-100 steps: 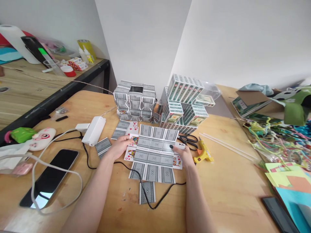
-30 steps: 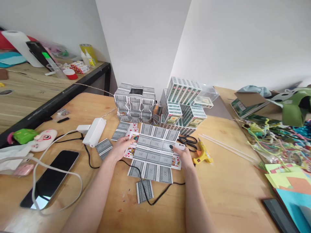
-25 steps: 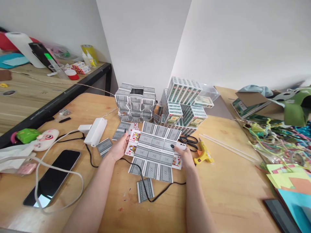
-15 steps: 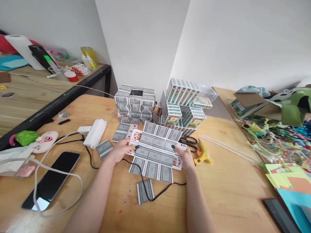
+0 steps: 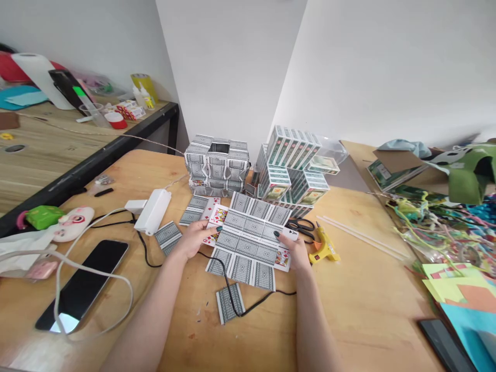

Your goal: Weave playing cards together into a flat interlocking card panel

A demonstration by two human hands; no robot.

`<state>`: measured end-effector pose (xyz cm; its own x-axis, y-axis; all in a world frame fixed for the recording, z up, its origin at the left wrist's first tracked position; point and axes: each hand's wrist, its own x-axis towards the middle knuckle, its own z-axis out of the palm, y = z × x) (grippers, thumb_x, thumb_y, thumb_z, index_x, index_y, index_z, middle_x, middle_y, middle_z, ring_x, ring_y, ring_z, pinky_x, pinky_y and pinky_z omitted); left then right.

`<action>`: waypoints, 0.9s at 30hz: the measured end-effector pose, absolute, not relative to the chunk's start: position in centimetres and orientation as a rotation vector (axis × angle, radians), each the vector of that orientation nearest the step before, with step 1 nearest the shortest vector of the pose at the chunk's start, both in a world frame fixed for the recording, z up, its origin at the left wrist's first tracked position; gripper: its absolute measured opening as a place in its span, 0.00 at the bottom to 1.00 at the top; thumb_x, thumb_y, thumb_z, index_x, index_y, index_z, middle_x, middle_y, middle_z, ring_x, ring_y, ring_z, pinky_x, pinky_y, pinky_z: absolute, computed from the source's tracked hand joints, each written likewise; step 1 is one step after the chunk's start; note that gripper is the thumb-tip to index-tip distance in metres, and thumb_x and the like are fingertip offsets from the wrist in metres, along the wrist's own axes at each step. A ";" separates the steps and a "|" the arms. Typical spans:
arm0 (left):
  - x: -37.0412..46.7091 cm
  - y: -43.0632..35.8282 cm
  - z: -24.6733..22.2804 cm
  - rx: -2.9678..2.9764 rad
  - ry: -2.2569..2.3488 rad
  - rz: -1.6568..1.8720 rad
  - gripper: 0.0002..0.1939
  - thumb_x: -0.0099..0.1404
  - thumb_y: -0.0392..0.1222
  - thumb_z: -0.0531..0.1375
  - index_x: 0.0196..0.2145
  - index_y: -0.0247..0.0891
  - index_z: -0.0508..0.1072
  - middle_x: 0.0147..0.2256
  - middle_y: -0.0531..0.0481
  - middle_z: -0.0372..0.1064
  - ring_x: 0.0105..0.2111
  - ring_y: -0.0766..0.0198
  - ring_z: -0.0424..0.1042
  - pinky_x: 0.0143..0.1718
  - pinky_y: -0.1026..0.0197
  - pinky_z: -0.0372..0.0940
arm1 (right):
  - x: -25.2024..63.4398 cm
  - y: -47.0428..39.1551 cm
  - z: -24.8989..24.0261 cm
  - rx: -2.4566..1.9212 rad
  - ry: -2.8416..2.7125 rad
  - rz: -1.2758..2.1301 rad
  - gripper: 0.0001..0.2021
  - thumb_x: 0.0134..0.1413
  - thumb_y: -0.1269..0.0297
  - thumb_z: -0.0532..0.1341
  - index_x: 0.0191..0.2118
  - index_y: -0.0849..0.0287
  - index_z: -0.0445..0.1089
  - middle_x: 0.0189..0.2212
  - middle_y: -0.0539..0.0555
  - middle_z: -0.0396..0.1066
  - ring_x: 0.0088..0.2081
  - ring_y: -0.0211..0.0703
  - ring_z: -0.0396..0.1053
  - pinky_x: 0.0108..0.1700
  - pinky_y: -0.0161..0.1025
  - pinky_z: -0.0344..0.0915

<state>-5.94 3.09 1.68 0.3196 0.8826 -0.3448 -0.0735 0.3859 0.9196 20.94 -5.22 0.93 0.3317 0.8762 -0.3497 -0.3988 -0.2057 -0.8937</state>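
A panel of joined playing cards (image 5: pixel 248 243), mostly grey patterned backs up, spans the space between my hands. My left hand (image 5: pixel 194 238) is closed on its left edge, thumb on top beside a face-up jack. Closed on the right edge is my right hand (image 5: pixel 293 248), its thumb near an ace. My fingers under the panel are hidden. Behind it stands a box-like structure built of cards (image 5: pixel 217 165) with a square opening on top. Several loose card pieces, one a grey card piece (image 5: pixel 230 304), lie around the panel.
Stacked card boxes (image 5: pixel 294 165) stand behind right. Black scissors (image 5: pixel 301 227), a yellow glue gun (image 5: pixel 324 245) and white sticks (image 5: pixel 360 236) lie to the right. A black cable (image 5: pixel 253 311) crosses near the panel. On the left are a white power strip (image 5: pixel 153 212) and a phone (image 5: pixel 87 284).
Both hands keep their hold on the card panel, which is nearly still. My left thumb has shifted slightly upward; the whole view has moved a little.
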 end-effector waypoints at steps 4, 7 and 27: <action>-6.0 3.2 1.5 0.962 1.030 0.768 0.19 0.41 0.45 0.69 0.32 0.35 0.77 0.27 0.48 0.76 0.31 0.57 0.73 0.35 0.59 0.64 | 21.0 -5.2 1.0 -1.278 -0.484 1.262 0.14 0.29 0.60 0.72 0.28 0.58 0.74 0.28 0.53 0.77 0.29 0.51 0.75 0.31 0.41 0.71; -6.0 3.3 1.5 0.957 1.041 0.776 0.18 0.42 0.46 0.69 0.31 0.34 0.76 0.28 0.47 0.76 0.31 0.58 0.73 0.36 0.59 0.64 | 21.0 -5.2 1.0 -1.282 -0.488 1.265 0.15 0.29 0.60 0.72 0.29 0.58 0.74 0.30 0.52 0.77 0.30 0.51 0.75 0.32 0.43 0.71; -5.8 3.1 1.1 0.908 0.999 0.866 0.23 0.45 0.43 0.68 0.40 0.34 0.74 0.35 0.46 0.76 0.37 0.54 0.73 0.40 0.58 0.66 | 20.7 -5.0 1.0 -1.235 -0.448 1.264 0.16 0.30 0.62 0.71 0.31 0.60 0.73 0.28 0.53 0.77 0.28 0.49 0.74 0.31 0.42 0.70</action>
